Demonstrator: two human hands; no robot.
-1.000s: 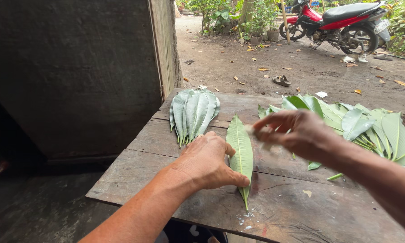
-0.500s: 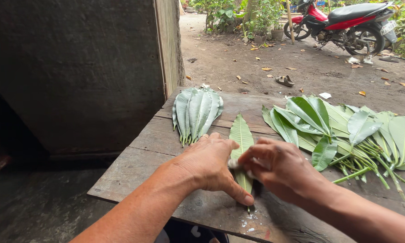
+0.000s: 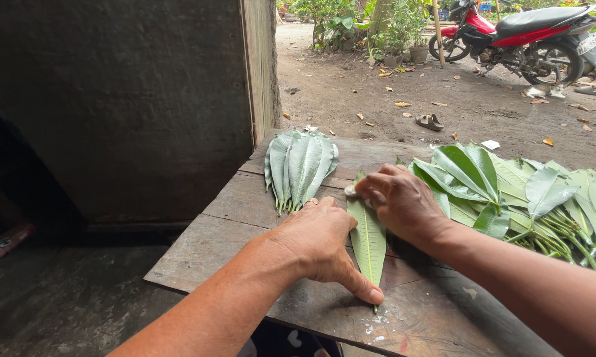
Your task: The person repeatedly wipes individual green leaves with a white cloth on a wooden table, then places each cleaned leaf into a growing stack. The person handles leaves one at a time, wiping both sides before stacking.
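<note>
1 long green leaf (image 3: 368,241) lies flat on the worn wooden table (image 3: 245,218). The left hand (image 3: 318,241) presses open on it, thumb pinning the stem end. The right hand (image 3: 400,201) is curled shut on a small pale wad (image 3: 351,191) at the leaf's upper part. A neat leaf stack (image 3: 300,165) lies behind, a loose leaf pile (image 3: 529,195) at right.

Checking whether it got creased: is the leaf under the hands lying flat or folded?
Flat. The single leaf lies spread lengthwise on the wooden table, midrib showing; the left hand pins its stem end, the right hand covers its tip.
</note>
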